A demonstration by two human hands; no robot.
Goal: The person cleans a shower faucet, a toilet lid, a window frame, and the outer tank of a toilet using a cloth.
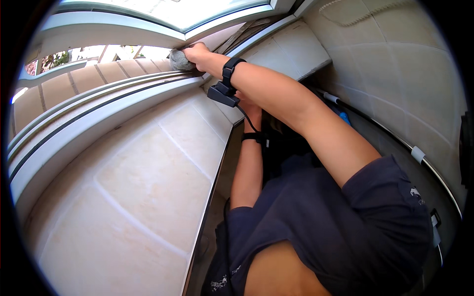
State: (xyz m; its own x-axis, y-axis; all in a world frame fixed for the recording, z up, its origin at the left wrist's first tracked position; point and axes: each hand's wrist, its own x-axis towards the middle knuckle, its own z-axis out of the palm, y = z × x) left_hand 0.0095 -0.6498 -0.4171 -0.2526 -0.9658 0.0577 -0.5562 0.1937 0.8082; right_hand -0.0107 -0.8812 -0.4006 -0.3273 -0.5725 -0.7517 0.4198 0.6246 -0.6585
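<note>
Stretched out to the far left, my right hand (pixel 196 53) is closed on a grey cloth (pixel 179 60), bunched up at the window opening. The cloth lies beside the outer brick sill (pixel 101 73), close to the end of the white window track (pixel 106 101). A black strap with a small box (pixel 224 92) sits on my right wrist. Below that arm, my left hand (pixel 251 106) is at the tiled ledge's inner edge. Its fingers are mostly hidden behind the right forearm and the box, so their hold cannot be seen.
A white-framed window sash (pixel 118 27) stands swung inward above the track. The wide tiled ledge (pixel 148 182) runs along the left. Tiled wall (pixel 395 64) rises at right, with a metal rail (pixel 395 132) and a hanging rope (pixel 353 22).
</note>
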